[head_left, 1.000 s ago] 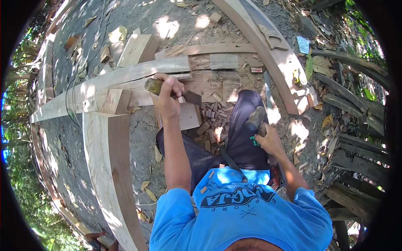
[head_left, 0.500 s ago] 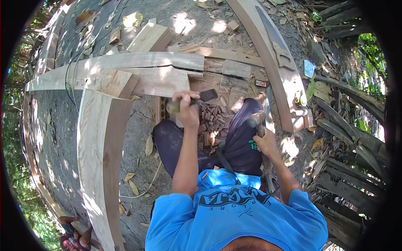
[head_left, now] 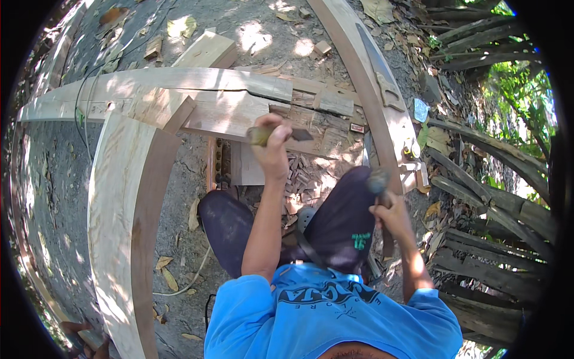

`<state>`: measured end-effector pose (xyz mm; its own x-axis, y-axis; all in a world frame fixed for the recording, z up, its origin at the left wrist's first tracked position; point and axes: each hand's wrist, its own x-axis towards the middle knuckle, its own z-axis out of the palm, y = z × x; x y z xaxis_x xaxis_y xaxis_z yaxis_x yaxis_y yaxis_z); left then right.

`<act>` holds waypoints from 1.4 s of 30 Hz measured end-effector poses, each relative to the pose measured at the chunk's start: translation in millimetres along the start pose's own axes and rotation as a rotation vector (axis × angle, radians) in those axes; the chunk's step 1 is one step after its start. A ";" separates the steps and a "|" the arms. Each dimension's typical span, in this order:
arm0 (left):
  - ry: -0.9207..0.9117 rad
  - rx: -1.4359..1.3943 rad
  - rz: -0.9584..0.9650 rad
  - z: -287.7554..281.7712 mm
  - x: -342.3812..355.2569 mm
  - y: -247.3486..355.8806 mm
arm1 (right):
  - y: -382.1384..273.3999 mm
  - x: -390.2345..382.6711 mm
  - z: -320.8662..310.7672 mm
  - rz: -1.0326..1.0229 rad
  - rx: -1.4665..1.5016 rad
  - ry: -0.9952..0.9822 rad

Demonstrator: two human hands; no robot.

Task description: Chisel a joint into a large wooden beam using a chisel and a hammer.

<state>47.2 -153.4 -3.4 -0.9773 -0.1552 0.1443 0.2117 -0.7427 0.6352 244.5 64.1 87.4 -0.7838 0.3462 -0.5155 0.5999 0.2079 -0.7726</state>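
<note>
My left hand (head_left: 275, 149) is closed around the wooden handle of a chisel (head_left: 302, 135). The chisel's dark flat blade points right, held over the near side of a long timber beam (head_left: 224, 110) with a notched, cracked end. I cannot tell whether the blade touches the wood. Above my right thigh, my right hand (head_left: 391, 216) grips the handle of a hammer (head_left: 378, 180), whose blurred head is raised toward the beam. Wood chips (head_left: 299, 173) lie heaped on the ground between my knees, below the notched end.
A thick timber (head_left: 116, 221) runs along my left side. Another beam (head_left: 391, 140) on the right carries a handsaw (head_left: 388, 90) and a yellow tape measure (head_left: 414, 148). A small red box (head_left: 357, 127) sits near the joint. Weathered planks (head_left: 478, 257) lie at far right.
My left hand has moved right along the beam, with the chisel still in it. The hammer hand has shifted right. My knees are differently placed, and the whole view has slid slightly.
</note>
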 end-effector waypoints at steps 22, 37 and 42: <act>-0.739 1.132 0.183 -62.9 -112.8 -5.9 | 22.3 -1.1 64.2 -0.944 -0.678 -0.186; -0.772 1.127 0.385 -67.1 -101.5 -2.3 | -4.5 -82.2 98.7 -1.316 -0.824 -0.455; -0.834 1.091 0.458 -67.7 -91.7 -5.8 | 3.6 -36.7 94.7 -1.200 -0.921 -0.194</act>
<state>135.0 -179.0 -71.7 -0.6144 0.4616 0.6399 0.7718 0.1830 0.6090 260.3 -34.4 68.4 -0.8292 -0.5430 0.1326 -0.5556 0.7746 -0.3023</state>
